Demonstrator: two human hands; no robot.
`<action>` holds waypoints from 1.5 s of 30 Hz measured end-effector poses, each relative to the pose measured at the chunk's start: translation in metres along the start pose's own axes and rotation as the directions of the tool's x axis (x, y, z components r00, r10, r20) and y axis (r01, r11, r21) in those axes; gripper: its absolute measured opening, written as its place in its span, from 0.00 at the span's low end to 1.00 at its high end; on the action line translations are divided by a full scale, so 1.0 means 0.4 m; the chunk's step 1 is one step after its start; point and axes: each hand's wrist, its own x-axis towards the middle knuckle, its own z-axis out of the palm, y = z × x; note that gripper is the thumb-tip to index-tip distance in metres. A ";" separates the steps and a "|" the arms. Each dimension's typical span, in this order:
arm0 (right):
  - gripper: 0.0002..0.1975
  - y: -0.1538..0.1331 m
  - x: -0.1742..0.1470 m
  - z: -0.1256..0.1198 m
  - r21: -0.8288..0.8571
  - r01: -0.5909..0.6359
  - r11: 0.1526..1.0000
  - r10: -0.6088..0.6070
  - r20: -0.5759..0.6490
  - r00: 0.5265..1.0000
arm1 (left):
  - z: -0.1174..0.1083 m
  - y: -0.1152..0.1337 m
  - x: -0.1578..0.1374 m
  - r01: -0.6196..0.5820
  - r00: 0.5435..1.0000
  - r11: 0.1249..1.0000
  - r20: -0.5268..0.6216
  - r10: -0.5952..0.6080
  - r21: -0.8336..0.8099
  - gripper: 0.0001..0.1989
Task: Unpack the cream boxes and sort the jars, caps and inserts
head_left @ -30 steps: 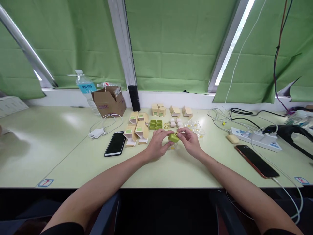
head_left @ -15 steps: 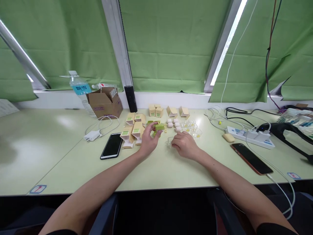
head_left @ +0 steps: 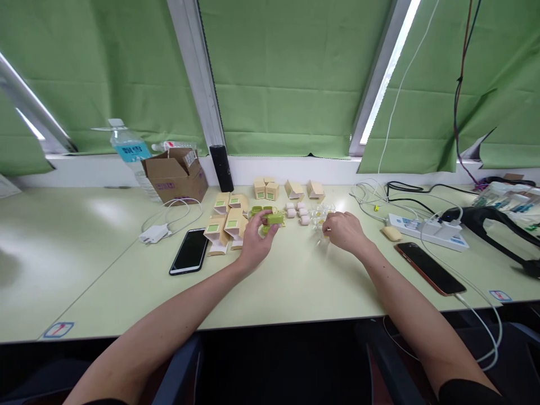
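Observation:
My left hand (head_left: 256, 239) is closed around a small green plastic case (head_left: 275, 219), held just above the table beside the open cartons. More green cases (head_left: 256, 210) lie behind it, partly hidden by the fingers. My right hand (head_left: 345, 230) is pinched on a small clear plastic piece (head_left: 321, 233), low over the table at the near side of a cluster of clear plastic pieces (head_left: 317, 214). The hand covers part of that cluster. Several pale pink blocks (head_left: 304, 220) lie between the two hands.
Small cream cartons (head_left: 216, 228) stand to the left, and more cartons (head_left: 294, 190) at the back. A black phone (head_left: 189, 251), brown box (head_left: 177, 177) and charger (head_left: 155, 234) lie left. On the right are a power strip (head_left: 449, 239), another phone (head_left: 430, 269) and cables.
My right hand has moved to the right with the clear plastic piece, up to the clear cluster. My left hand still holds the green case in nearly the same place. The view has shifted slightly.

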 end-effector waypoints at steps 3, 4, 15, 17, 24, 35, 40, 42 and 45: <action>0.12 0.004 0.002 0.008 -0.051 0.002 0.999 -0.001 0.009 1.000 | 0.001 0.001 -0.001 0.004 1.000 1.000 0.008 -0.004 -0.003 0.20; 0.12 0.006 0.003 0.009 -0.069 -0.002 0.998 0.003 0.010 1.000 | 0.001 0.003 -0.001 0.004 1.000 1.000 0.010 -0.004 -0.007 0.19; 0.09 0.030 0.009 0.030 -0.080 -0.010 0.997 0.010 -0.007 1.000 | 0.001 0.010 -0.003 0.032 0.999 0.999 0.036 -0.032 -0.010 0.20; 0.07 0.030 0.009 0.031 -0.073 -0.009 0.997 0.006 -0.041 0.999 | 0.002 0.009 -0.002 0.027 0.999 1.000 0.031 -0.027 -0.007 0.19; 0.09 -0.058 -0.013 0.016 0.052 0.253 0.966 -0.206 -0.438 0.875 | 0.005 0.025 0.002 0.148 0.986 0.986 0.089 -0.140 -0.081 0.21; 0.09 -0.191 -0.034 0.072 0.163 0.546 0.822 -0.362 -0.590 0.722 | 0.028 0.048 -0.034 0.357 0.902 0.914 0.328 -0.282 -0.194 0.26; 0.11 -0.181 -0.033 0.077 0.156 0.596 0.787 -0.371 -0.653 0.661 | 0.017 0.050 -0.032 0.217 0.923 0.971 0.343 -0.172 -0.099 0.20; 0.14 -0.177 -0.031 0.079 0.141 0.616 0.775 -0.365 -0.695 0.619 | 0.012 0.049 -0.032 0.084 0.955 0.996 0.285 -0.077 -0.012 0.16; 0.16 -0.173 -0.030 0.083 0.156 0.607 0.779 -0.336 -0.712 0.616 | 0.010 0.045 -0.035 -0.054 0.977 0.996 0.212 0.036 0.077 0.13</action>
